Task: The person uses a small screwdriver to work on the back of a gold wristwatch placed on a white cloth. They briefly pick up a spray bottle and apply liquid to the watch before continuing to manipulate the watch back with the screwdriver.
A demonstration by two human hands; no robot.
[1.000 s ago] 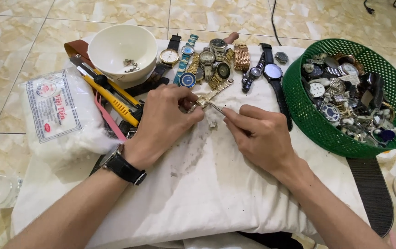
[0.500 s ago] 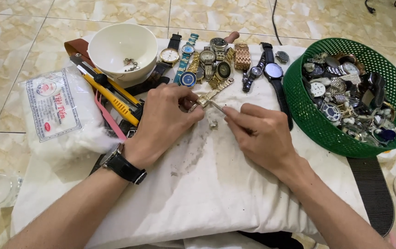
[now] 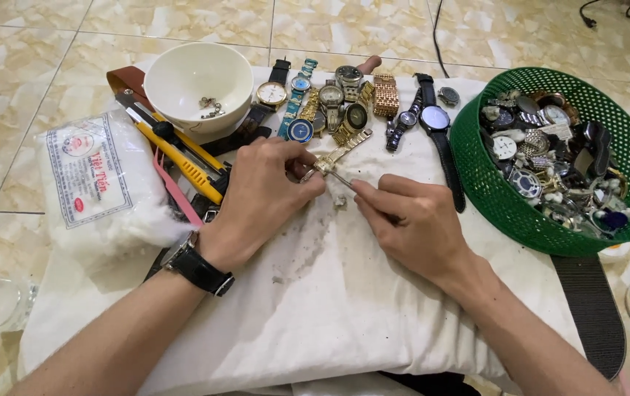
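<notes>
Left hand (image 3: 260, 194): closed around a gold-coloured watch (image 3: 337, 156), pinching its case end against the cloth so the bracelet trails up and away, leaving the worked spot exposed. A black wristwatch (image 3: 199, 268) sits on this wrist.

Right hand (image 3: 410, 224): fingers closed in a pen-like grip on a thin metal tool (image 3: 343, 178), its tip laid at the held watch, just beside the left fingertips; the low angle appears to suit fine picking.

Row of watches (image 3: 344, 103): laid side by side along the far edge, straps parallel, apparently sorted for reach.

White bowl (image 3: 199, 84): far left, holding a few tiny metal parts, likely to keep them from rolling off.

Yellow utility knife (image 3: 179, 154) and a pink tool (image 3: 175, 187): beside the left hand.

Packet of white cotton (image 3: 98, 187): left edge.

Green mesh basket (image 3: 520, 213): right, heaped with watches and watch parts.

Surface: white cloth (image 3: 329, 308), smudged grey near the hands, draped over a low worktop. Room: beige marble-patterned floor tiles (image 3: 51, 44).
</notes>
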